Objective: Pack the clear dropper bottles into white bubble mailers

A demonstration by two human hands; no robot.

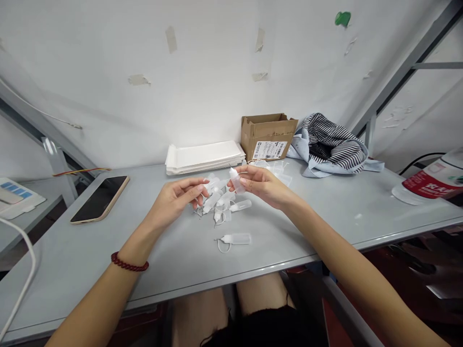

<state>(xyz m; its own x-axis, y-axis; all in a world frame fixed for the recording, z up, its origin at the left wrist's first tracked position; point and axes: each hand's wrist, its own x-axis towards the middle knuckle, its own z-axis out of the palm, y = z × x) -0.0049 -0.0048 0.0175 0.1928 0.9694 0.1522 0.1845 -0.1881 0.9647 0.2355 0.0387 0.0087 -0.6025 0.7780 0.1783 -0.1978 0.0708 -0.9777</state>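
My right hand [258, 184] is closed around a small translucent squeeze bottle [237, 181], tilted with its white neck and thin needle tip pointing up to the left. To its left, my left hand [183, 195] hovers over the edge of a pile, fingers loosely curled and apart, with no object visible in them. Under and between both hands lies the pile of similar needle-tip bottles [213, 200], several with looped cap straps. Nearer the front edge, one separate needle-tip bottle [236, 239] lies on its side, strap looped at its left end. My fingers hide part of the pile.
Behind the pile are stacked white trays [206, 156] and an open cardboard box [269, 137]. More translucent pieces [278, 168] lie before the box. A phone [101, 198] is at left; striped cloth [329, 144] and a large red-labelled bottle [430, 180] are at right on the grey table [159, 270].
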